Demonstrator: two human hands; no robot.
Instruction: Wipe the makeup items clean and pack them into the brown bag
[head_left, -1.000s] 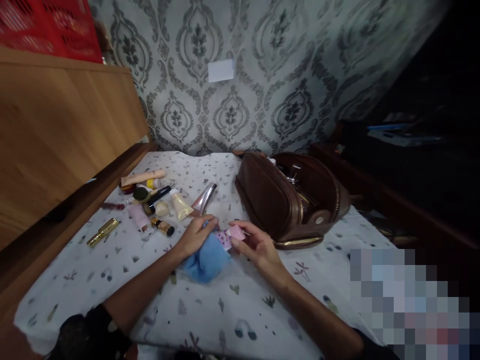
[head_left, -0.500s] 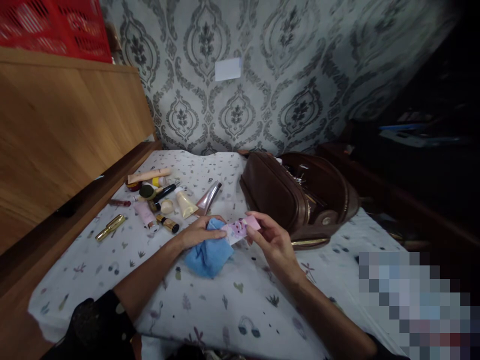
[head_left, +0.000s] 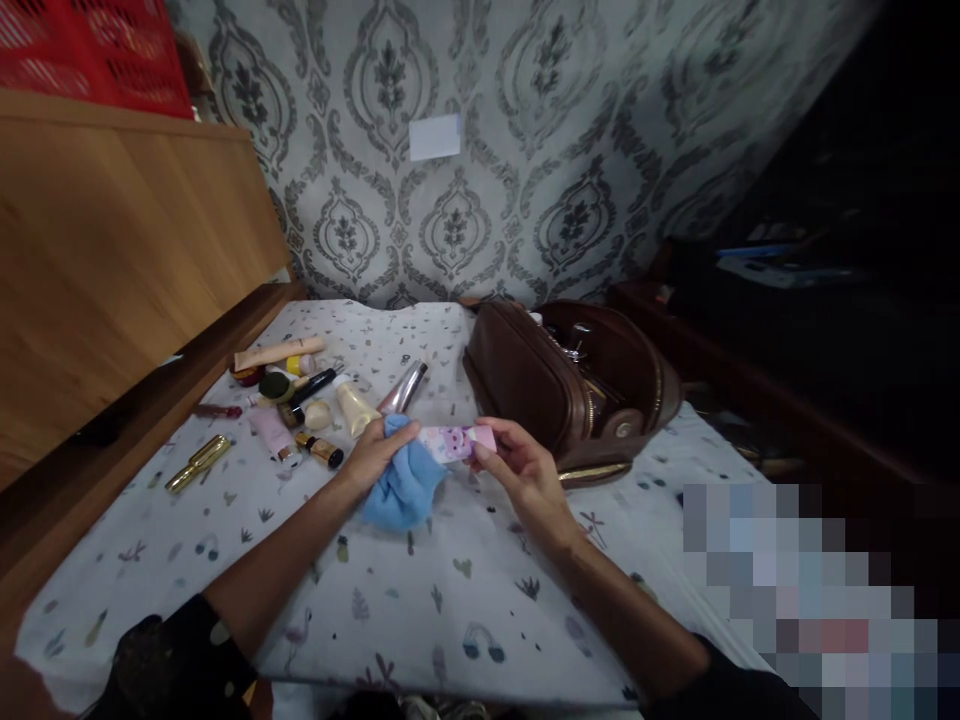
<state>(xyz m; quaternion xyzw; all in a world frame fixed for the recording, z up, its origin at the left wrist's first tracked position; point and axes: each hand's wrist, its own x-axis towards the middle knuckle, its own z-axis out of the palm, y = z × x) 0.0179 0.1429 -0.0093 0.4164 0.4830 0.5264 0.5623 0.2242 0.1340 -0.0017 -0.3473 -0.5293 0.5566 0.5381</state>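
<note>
My left hand (head_left: pixel 379 452) is closed on a blue cloth (head_left: pixel 405 490), which hangs down in folds and covers one end of a small pink and white item (head_left: pixel 450 442). Flat and printed with a purple cartoon figure, the item could be a tube or packet; I cannot tell which. Its pink right end is pinched between the thumb and fingers of my right hand (head_left: pixel 523 470). Just behind the cloth lie a cream tube (head_left: pixel 355 405) and a silver-pink tube (head_left: pixel 405 388). A brown bag (head_left: pixel 525 380) stands open beyond my right hand.
Several cosmetics lie at the left, among them a gold tube (head_left: pixel 198 464), a dark-capped small bottle (head_left: pixel 320 450) and a peach tube (head_left: pixel 279 352). A wooden panel (head_left: pixel 135 250) borders the patterned cloth cover (head_left: pixel 405 620) at left. Behind is a papered wall (head_left: pixel 450 220).
The view has shifted, so the scene sits a little further left. The pink and white item has turned closer to level, still held between both hands with the cloth.
</note>
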